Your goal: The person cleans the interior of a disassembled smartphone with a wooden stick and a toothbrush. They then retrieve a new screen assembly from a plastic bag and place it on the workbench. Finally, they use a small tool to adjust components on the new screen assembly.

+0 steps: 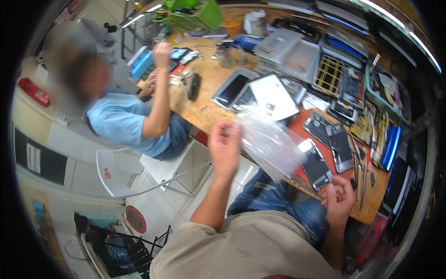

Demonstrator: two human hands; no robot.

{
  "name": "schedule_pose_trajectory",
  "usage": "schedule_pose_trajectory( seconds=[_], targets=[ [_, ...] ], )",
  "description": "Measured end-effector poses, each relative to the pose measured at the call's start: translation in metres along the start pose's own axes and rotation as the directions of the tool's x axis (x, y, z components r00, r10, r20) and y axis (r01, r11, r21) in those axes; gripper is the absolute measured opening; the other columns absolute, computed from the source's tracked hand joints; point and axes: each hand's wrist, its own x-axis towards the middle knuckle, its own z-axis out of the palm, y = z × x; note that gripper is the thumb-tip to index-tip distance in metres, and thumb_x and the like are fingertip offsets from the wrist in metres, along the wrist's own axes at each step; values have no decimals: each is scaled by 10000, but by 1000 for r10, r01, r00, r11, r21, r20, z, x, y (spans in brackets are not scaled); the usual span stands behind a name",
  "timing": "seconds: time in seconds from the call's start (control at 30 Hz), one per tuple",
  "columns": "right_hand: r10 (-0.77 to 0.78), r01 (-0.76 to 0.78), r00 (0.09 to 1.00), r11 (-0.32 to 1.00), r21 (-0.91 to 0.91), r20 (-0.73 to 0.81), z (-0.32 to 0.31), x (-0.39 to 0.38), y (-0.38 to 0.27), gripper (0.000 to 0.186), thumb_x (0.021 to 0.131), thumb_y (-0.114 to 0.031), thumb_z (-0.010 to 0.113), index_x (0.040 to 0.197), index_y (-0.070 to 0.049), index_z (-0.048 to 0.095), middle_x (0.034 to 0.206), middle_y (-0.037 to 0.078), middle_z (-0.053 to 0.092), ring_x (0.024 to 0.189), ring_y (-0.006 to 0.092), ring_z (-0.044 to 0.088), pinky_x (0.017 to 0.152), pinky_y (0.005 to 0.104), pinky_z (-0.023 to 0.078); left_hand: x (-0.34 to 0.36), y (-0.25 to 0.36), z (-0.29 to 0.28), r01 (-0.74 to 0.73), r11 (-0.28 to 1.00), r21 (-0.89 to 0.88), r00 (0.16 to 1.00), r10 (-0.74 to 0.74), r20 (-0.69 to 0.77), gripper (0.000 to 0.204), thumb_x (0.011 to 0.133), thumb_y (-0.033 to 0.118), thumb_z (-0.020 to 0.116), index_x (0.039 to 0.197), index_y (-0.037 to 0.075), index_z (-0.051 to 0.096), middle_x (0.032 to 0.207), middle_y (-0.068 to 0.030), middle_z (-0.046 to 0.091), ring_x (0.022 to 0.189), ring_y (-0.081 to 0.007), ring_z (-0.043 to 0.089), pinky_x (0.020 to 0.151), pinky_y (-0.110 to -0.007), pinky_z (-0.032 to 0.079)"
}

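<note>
My left hand (225, 151) is raised over the table's front edge, thumb and fingers pinched on the edge of a clear plastic bag (272, 142). The bag hangs to the right, slightly blurred. My right hand (338, 199) is closed at the lower corner of a dark phone screen assembly (316, 166) with a silvery end strip. The screen's upper left end meets the bag; whether it is inside or behind the film I cannot tell. Beyond it, an opened phone (318, 128) and another dark phone panel (340, 148) lie on an orange mat (297, 124).
Tweezers and thin tools (361, 174) lie right of the mat. A white tablet panel (274, 97), stacked clear trays (283, 53) and a teal basket (388, 93) stand behind. A co-worker in a light blue shirt (123, 118) sits left, near a white folding chair (162, 169).
</note>
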Motion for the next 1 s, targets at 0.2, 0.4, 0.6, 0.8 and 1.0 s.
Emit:
schedule_pose_trajectory(
  seconds=[0.2,0.4,0.6,0.8,1.0],
  targets=[
    [-212,166,969,940,297,130,20,0,-3,469,1103,-133,638,1484,106,507,1081,179,742,814,156,722,695,255,578,-31,-17,28,122,991,-48,962,-107,253,134,1107,142,722,1157,61,628,911,72,621,723,19,490,603,-174,379],
    [-119,61,970,963,261,212,18,-1,1,381,1088,-123,689,1377,98,576,975,143,750,737,139,712,650,248,572,-40,-26,30,229,971,-74,893,-179,414,191,1144,249,675,1132,67,620,944,47,644,791,-26,537,696,-204,453],
    [-93,70,990,977,201,106,8,-3,11,243,1083,-106,700,1247,54,620,856,89,721,642,106,661,587,238,540,-35,-26,34,218,975,-44,926,-192,326,234,1190,304,571,1156,72,582,903,35,631,742,-32,572,672,-201,495],
    [-221,247,968,927,282,-120,-12,11,25,215,1131,-169,637,1219,21,589,965,56,679,826,87,636,756,238,514,-20,-23,22,241,955,-171,932,-179,316,255,1189,304,560,1171,49,570,947,-40,710,837,-122,724,729,-299,632],
    [-296,409,890,854,321,-347,-24,35,39,262,1186,-245,540,1251,7,563,1135,70,640,1045,131,605,982,312,488,-10,-28,10,219,965,-146,939,-168,301,266,1185,314,570,1139,54,597,926,-36,708,831,-119,714,764,-288,619]
  ],
)
